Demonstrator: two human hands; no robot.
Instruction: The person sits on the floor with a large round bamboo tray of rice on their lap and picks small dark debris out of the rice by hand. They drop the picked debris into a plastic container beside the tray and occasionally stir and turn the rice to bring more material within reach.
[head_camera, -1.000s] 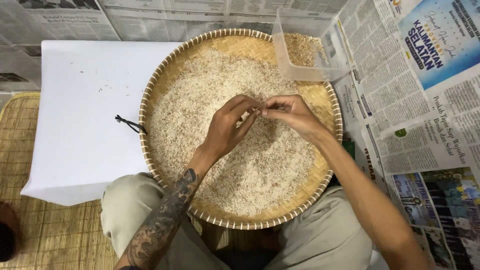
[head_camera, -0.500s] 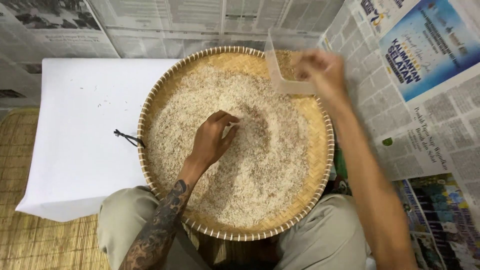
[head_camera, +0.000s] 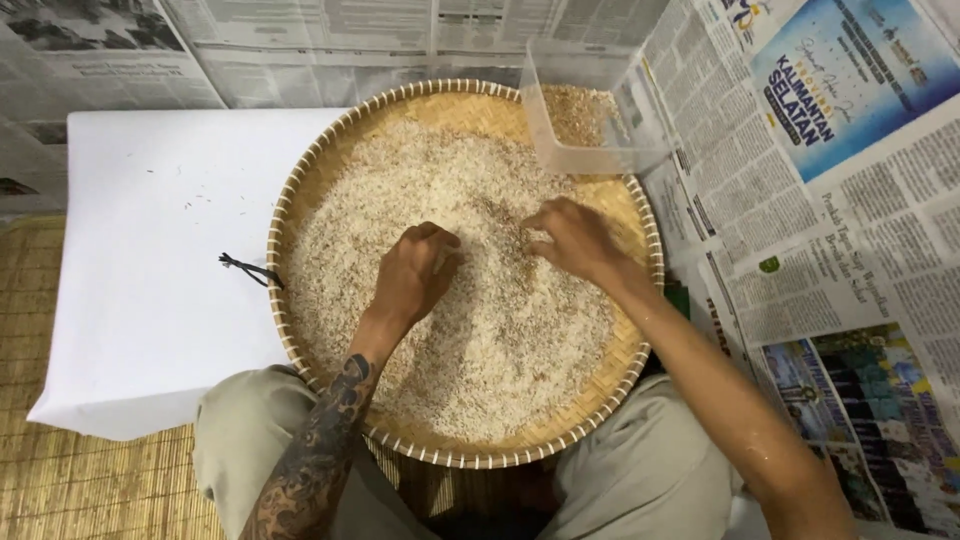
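A home floor set up for sorting grain: the person sits on a woven mat (head_camera: 70, 470) with a round bamboo winnowing tray (head_camera: 300, 200) of rice (head_camera: 480, 340) on the lap, newspaper sheets (head_camera: 850, 250) spread around, and a white cloth (head_camera: 150, 260) alongside.

head cam | looks straight down | close over woven tray (head_camera: 300, 215)

The rice (head_camera: 470, 300) is pale cream with tiny brown bits. The round tray (head_camera: 300, 200) is golden woven straw with a striped rim. The cloth (head_camera: 150, 270) is white. The box (head_camera: 585, 115) is see-through. The newspapers (head_camera: 850, 200) are grey with blue patches. The arm tattoo (head_camera: 315, 450) is dark and swirly.
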